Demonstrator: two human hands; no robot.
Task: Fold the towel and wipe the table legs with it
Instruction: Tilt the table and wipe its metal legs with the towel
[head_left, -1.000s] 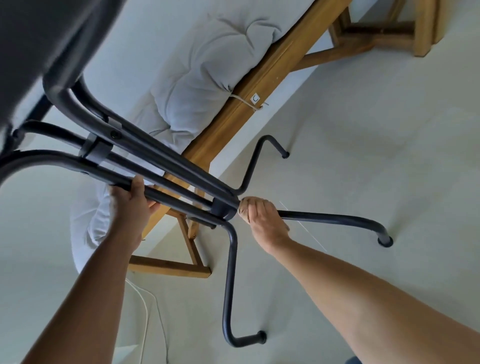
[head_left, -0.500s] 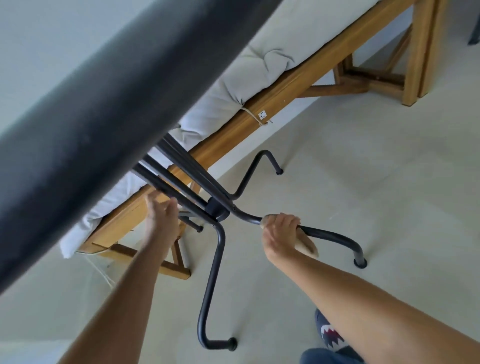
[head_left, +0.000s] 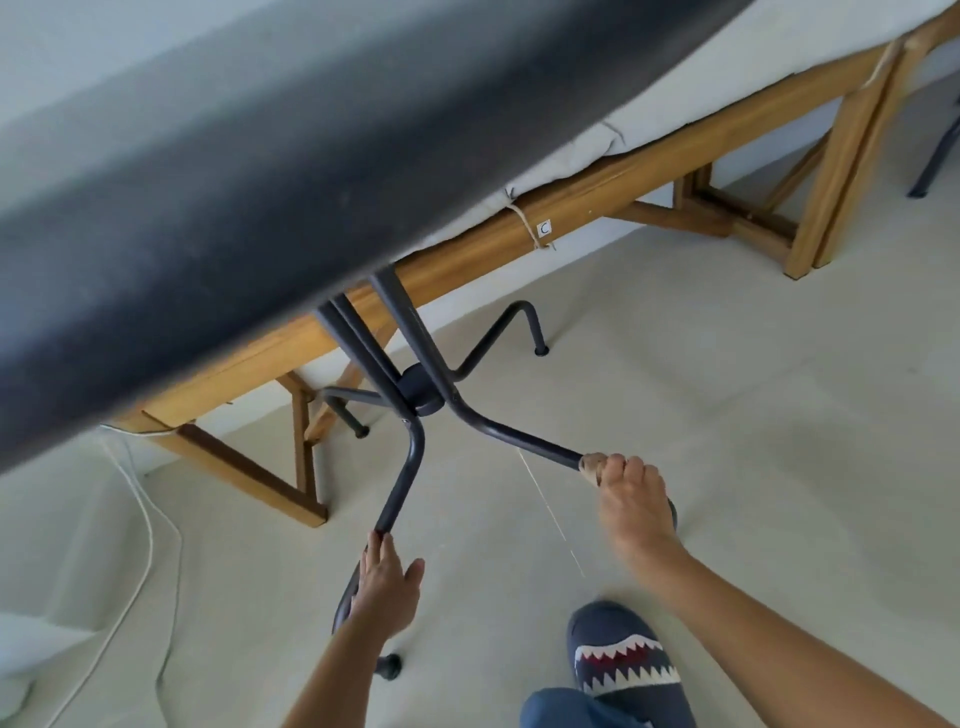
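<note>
Right hand (head_left: 631, 499) grips towel (head_left: 592, 464) around table leg (head_left: 511, 434); left hand (head_left: 387, 582), fingers relaxed, steadies another; towel could slip off at the bend

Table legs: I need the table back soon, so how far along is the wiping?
The towel looks already folded, bunched small in the right hand, which wraps it around the right-front leg near its outer end. The left hand rests on the near leg, no cloth on it. Whether the two far legs have been wiped cannot be told.
</note>
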